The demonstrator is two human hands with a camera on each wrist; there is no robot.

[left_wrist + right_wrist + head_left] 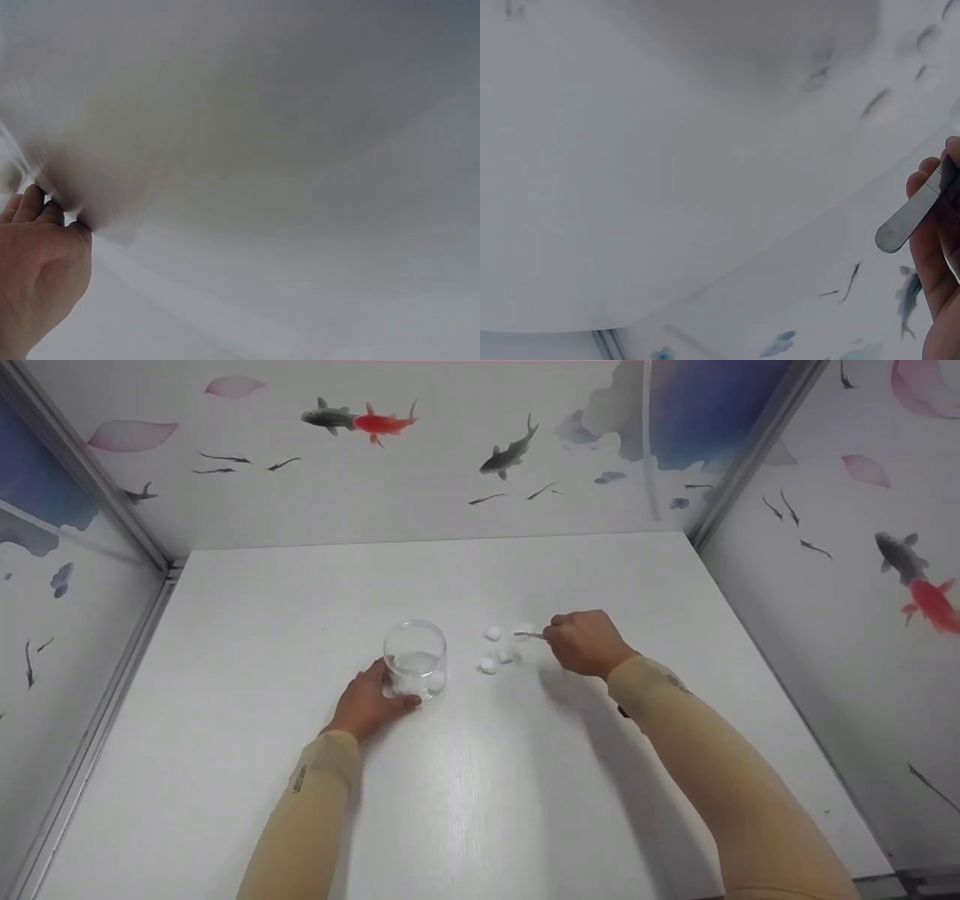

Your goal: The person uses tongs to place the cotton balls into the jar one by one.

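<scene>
A clear cylindrical jar (415,649) stands upright on the table, with white balls in its bottom. My left hand (371,705) holds it low on its left and front sides, thumb in front and fingers behind. In the left wrist view, the left hand (45,262) shows at the lower left. Several fluffy white balls, probably cotton balls (487,665), lie right of the jar. My right hand (589,641) pinches metal tweezers (531,635), whose tips are at the farthest-right ball (523,628). Whether they grip it is too small to tell. The tweezers' rounded end (900,229) shows in the right wrist view.
The white tabletop (465,795) is bounded by a back wall (420,502) and side walls (817,585) printed with fish and petals. Grey metal framing (139,514) runs along the corners. Both forearms wear beige sleeves (697,750).
</scene>
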